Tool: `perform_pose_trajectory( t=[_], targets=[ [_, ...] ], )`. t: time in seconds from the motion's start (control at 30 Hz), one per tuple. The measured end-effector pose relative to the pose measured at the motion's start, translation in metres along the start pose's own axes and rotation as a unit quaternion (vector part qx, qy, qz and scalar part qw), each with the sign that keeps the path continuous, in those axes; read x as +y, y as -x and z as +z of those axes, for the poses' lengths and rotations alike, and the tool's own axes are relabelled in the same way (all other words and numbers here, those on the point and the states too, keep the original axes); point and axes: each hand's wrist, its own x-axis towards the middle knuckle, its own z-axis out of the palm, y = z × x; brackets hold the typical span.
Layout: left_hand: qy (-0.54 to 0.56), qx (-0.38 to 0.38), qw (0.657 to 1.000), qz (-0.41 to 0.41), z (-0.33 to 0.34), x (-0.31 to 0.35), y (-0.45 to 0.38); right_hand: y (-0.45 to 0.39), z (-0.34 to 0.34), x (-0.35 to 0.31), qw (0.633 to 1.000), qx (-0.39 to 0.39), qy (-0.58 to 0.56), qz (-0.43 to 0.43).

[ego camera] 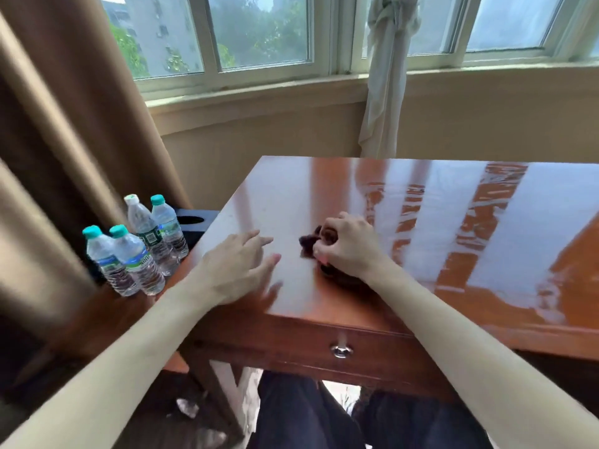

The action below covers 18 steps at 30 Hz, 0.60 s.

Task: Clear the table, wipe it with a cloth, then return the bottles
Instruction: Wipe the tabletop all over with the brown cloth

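while four water bottles (136,247) wait on a side stand left of the table (421,228), her right hand (348,246) bunches a dark cloth (311,244) in curled fingers for wiping; the left hand (238,265) lies flat, fingers spread, likely steadying.

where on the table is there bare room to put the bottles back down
The table is bare from the right hand, which grips the dark cloth, out to its far and right edges. A narrower bare strip runs along the left edge, beyond the left hand. The near left corner is crowded by both hands. The four bottles stand bunched on a lower surface left of the table.
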Motion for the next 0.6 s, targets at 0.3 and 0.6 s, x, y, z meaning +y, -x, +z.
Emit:
perform_pose_trajectory(
  t=[0.3, 0.6],
  targets=[
    [-0.046, 0.045, 0.997, 0.045, 0.009, -0.049, 0.084, 0.087, 0.014, -0.061, 0.993, -0.015, -0.047, -0.104],
    [-0.008, 0.105, 0.993, 0.048, 0.026, -0.054, 0.086, 0.087, 0.057, -0.114, 0.995, 0.078, 0.015, -0.052]
  ],
)
